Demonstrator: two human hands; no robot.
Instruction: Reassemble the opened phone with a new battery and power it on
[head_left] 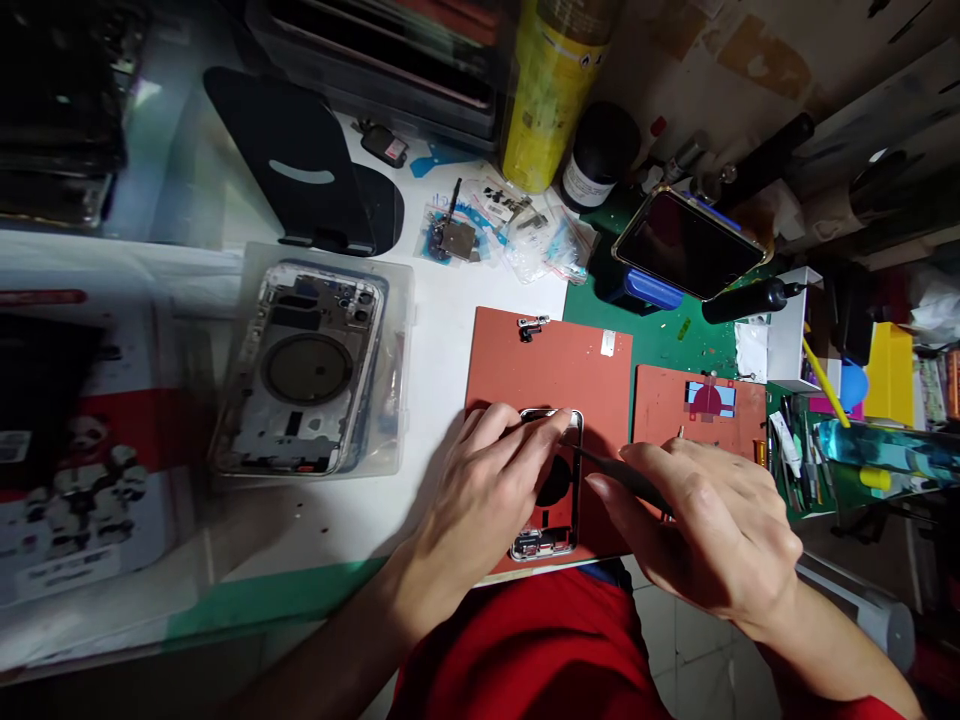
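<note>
A red phone housing (557,515) with a metal rim lies on the red-brown mat (550,366). Across its upper left part rests my left hand (491,490), fingers bent together and fingertips at the top end of the housing; whether they pinch a small part is hidden. My right hand (709,515) grips dark tweezers (626,477) between thumb and fingers. The tweezers' tip points left to the housing's upper right edge, close to my left fingertips. Small metal parts (532,327) sit near the mat's top edge.
Left, a clear plastic tray (401,375) holds another phone housing (307,370). Behind stand a yellow can (541,110), a black jar (596,160) and a propped phone (690,243). Small plastic bags (536,235) lie mid-back. At right are a second mat (660,400) and several tools (799,455).
</note>
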